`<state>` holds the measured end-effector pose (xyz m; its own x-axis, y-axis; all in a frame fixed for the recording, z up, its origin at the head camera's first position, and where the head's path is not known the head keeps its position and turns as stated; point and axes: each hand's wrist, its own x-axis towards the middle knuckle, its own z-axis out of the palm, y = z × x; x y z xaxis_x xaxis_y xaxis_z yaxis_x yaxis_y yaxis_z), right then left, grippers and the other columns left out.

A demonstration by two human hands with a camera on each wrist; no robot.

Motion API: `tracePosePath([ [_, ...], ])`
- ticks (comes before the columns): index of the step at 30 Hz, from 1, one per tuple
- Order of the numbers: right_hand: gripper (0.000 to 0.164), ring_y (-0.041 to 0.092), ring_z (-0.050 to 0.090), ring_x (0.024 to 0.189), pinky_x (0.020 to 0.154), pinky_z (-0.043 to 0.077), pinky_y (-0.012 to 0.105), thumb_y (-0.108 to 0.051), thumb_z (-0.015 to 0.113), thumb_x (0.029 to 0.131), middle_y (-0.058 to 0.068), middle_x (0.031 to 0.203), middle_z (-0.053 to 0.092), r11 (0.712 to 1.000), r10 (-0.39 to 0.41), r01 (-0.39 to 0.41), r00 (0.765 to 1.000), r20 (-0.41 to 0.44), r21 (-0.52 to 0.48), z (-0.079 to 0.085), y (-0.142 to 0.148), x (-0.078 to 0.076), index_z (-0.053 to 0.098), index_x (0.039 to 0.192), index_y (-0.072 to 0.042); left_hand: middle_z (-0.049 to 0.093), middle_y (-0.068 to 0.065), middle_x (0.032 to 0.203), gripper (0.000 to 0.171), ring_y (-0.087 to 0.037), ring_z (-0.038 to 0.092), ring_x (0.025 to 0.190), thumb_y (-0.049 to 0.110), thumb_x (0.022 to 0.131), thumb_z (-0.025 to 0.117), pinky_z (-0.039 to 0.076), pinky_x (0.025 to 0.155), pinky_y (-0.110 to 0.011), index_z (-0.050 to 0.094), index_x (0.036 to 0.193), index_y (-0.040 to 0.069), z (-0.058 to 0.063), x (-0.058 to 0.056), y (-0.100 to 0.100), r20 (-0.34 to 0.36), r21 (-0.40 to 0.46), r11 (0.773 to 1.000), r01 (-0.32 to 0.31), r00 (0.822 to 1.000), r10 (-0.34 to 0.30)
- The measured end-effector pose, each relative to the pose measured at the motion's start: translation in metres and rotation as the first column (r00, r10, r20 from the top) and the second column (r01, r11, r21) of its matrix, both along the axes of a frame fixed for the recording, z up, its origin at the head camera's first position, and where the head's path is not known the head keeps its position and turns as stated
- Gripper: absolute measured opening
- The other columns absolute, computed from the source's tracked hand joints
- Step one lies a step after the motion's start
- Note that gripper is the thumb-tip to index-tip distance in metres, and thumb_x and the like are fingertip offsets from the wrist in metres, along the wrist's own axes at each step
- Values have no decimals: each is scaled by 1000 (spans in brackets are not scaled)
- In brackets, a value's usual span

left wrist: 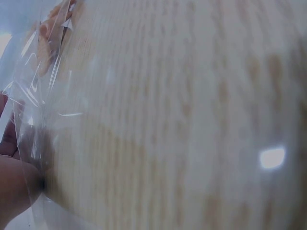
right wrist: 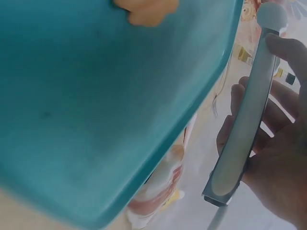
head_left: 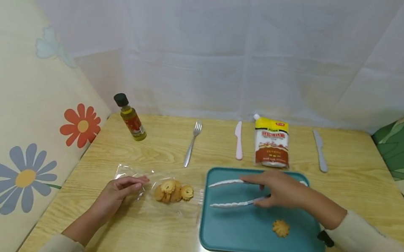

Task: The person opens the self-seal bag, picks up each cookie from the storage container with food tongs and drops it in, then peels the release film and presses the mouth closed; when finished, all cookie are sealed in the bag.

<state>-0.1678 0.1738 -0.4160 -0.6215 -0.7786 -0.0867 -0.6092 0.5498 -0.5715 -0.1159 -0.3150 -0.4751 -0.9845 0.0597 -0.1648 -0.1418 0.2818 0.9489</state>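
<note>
My left hand (head_left: 116,195) pinches the left end of a clear plastic bag (head_left: 192,210) lying on the table; in the left wrist view the film (left wrist: 36,91) crosses in front of the thumb. Several golden cookies (head_left: 172,190) are inside the bag. Above the teal tray (head_left: 233,236), my right hand (head_left: 281,189) holds white-tipped tongs (head_left: 231,204) between thumb and fingers. The tongs' arms are spread, point left toward the bag and have nothing between them. One flower-shaped cookie (head_left: 281,228) lies on the tray, below the right hand in the head view.
Along the back stand or lie an oil bottle (head_left: 133,122) with a black cap, a fork (head_left: 193,142), a pink knife (head_left: 239,141), a sauce pouch (head_left: 272,141) and a grey knife (head_left: 320,152). A white cloth (head_left: 212,46) hangs behind the table.
</note>
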Motion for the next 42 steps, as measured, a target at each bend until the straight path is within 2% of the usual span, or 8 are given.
tracePosePath([
  [9, 66, 14, 63, 92, 72, 53, 29, -30, 80, 92, 7, 136, 66, 999, -49, 49, 999, -15, -22, -1, 34, 17, 54, 151, -14, 72, 6, 129, 40, 8, 58, 121, 25, 102, 67, 45, 99, -10, 67, 128, -6, 0, -3, 3, 6, 4, 1000, 2, 1000, -2],
  [14, 68, 14, 63, 96, 75, 56, 33, -31, 80, 92, 7, 139, 64, 996, -83, 84, 996, 40, -34, -2, 54, 28, 53, 152, -12, 72, 8, 128, 41, 8, 59, 119, 26, 102, 68, 45, 99, -9, 68, 128, -5, -1, -3, 4, 19, -1, 1000, -4, 1000, 5],
  [17, 67, 12, 60, 94, 73, 54, 31, -35, 78, 94, 7, 140, 63, 994, -102, 105, 992, 74, -36, -2, 65, 35, 52, 152, -13, 72, 8, 127, 40, 8, 59, 119, 26, 101, 68, 45, 99, -10, 69, 127, -5, -1, -4, 5, 15, -4, 1000, -6, 1000, 6],
  [21, 68, 8, 56, 88, 68, 50, 26, -40, 77, 93, 4, 133, 66, 990, -132, 135, 986, 101, -25, -4, 77, 44, 53, 152, -14, 73, 9, 126, 40, 8, 59, 119, 24, 101, 68, 45, 99, -10, 68, 127, -6, -2, -5, 4, 10, -7, 1000, -6, 1000, 6],
  [28, 71, 4, 54, 85, 66, 45, 25, -44, 76, 93, 1, 127, 67, 982, -185, 189, 974, 130, -16, -8, 97, 58, 52, 153, -14, 72, 7, 128, 41, 9, 58, 119, 28, 101, 68, 45, 98, -9, 69, 127, -4, -1, -6, 5, 9, -19, 1000, 4, 1000, -4],
  [31, 71, 4, 52, 80, 62, 43, 24, -42, 78, 92, -3, 114, 67, 980, -193, 198, 972, 132, -24, -10, 103, 64, 52, 153, -14, 73, 5, 127, 40, 7, 59, 121, 24, 102, 68, 45, 99, -10, 68, 127, -7, -2, -6, 5, -15, 3, 1000, 8, 1000, -8],
  [35, 72, 4, 52, 80, 61, 42, 24, -45, 77, 92, -6, 108, 66, 979, -198, 203, 968, 154, -17, -12, 109, 70, 52, 152, -14, 74, 2, 125, 37, 5, 60, 122, 17, 102, 67, 46, 100, -11, 66, 125, -12, -4, -4, 3, -55, 33, 999, 13, 998, -11],
  [42, 74, 6, 61, 106, 74, 51, 25, -49, 75, 93, 10, 140, 63, 982, -184, 190, 965, 185, -15, -17, 119, 77, 51, 153, -14, 74, 2, 124, 35, 5, 60, 122, 15, 102, 66, 45, 100, -10, 67, 124, -12, -6, -3, -1, -78, 39, 999, 22, 997, -18],
])
